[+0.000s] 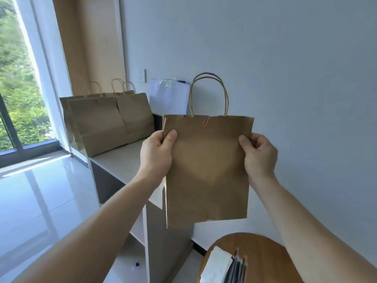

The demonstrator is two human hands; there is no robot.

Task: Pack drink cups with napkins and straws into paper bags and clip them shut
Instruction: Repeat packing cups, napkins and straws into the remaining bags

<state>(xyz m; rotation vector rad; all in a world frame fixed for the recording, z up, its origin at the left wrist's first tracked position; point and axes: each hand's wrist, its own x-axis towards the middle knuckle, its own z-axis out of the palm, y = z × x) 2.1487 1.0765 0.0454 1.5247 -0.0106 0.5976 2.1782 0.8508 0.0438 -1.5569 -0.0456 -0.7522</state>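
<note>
I count two hands, my left hand and right hand, on one paper bag bearing one pink paper clip. Three more bags, as far as I can tell, stand on one shelf. One napkin stack and several straws, too bunched to count, lie on one round table.

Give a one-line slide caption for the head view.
The left hand and right hand hold a clipped paper bag up before a shelf with other bags.
</note>
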